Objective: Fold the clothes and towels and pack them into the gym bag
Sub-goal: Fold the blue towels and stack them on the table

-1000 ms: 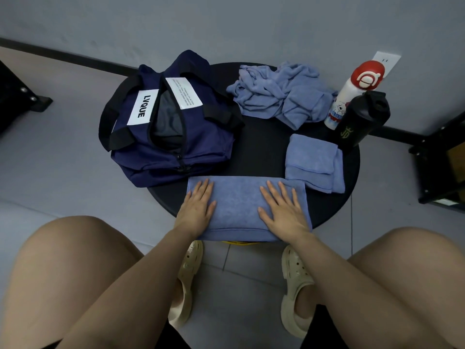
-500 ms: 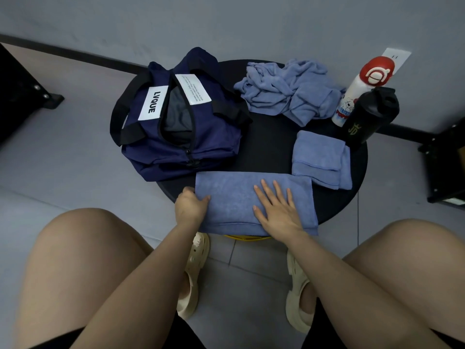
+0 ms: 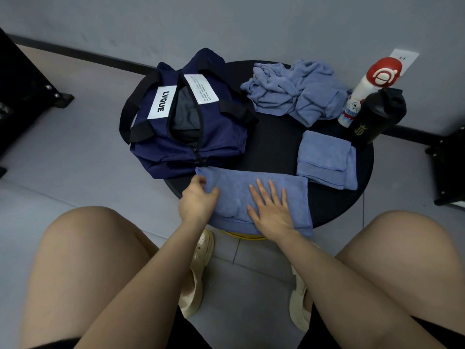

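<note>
Pinching the left end of the towel (image 3: 254,195), the left hand (image 3: 197,200) has its fingers curled round the cloth, while the right hand (image 3: 270,210) lies flat with straight fingers on the middle of it, holding nothing. The towel lies along the near edge of the round table (image 3: 274,147), its near hem hanging a little over the rim, just beside the open bag (image 3: 191,127). It looks light, soft and limp — terry cloth that sags wherever it is unsupported and will not keep a crease by itself. A good hold, by my reckoning, is at the corners or along an end hem, with the other palm pinning the fold line so the layers do not slide. A folded towel (image 3: 324,159) sits to the right, and a crumpled pile (image 3: 297,91) waits at the back — equally floppy, likely to need shaking out first.
</note>
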Demonstrator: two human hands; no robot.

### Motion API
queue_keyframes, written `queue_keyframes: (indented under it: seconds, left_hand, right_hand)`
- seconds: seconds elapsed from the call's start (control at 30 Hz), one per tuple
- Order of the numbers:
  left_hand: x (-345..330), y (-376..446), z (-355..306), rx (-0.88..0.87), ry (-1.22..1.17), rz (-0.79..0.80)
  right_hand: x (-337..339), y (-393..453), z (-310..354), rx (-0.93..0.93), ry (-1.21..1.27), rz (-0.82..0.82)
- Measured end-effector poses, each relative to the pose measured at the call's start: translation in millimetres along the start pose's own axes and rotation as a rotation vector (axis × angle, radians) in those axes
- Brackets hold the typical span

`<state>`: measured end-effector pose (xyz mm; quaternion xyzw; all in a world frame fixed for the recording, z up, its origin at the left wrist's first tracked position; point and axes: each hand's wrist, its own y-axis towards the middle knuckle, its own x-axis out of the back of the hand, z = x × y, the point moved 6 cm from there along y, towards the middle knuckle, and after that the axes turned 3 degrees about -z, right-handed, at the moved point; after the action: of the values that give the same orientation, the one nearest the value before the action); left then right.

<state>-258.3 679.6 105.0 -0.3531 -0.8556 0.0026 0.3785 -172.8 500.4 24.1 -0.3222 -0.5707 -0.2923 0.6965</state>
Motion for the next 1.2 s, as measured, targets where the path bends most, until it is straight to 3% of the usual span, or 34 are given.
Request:
queue_keyframes:
  seconds: [0.1, 0.27, 0.4, 0.57, 0.7, 0.97, 1.2]
  left_hand:
    - [-7, -17, -17, -0.091, -0.017, -0.021]
    - [-33, -36, -34, -0.203, -0.041, 0.062]
    - [-58, -51, -42, -0.330, -0.106, 0.189]
    - [-67, -57, -40, -0.469, -0.053, 0.273]
    - [-61, -46, -38, -0.500, -0.136, 0.206]
    - [-108, -37, -39, -0.591, 0.336, 0.354]
    - [-142, -48, -54, -0.729, 0.524, 0.329]
  right_hand:
    - [6, 4, 1, -0.026, 0.154, 0.014]
    - [44, 7, 9, -0.281, 0.973, -0.151]
    - [57, 14, 7, -0.442, 1.254, -0.124]
    - [61, 17, -7, -0.513, 1.132, -0.162]
    - [71, 14, -27, -0.581, 1.066, -0.211]
    - [88, -11, -66, -0.644, 0.881, -0.293]
    - [80, -27, -99, -0.719, 0.773, -0.309]
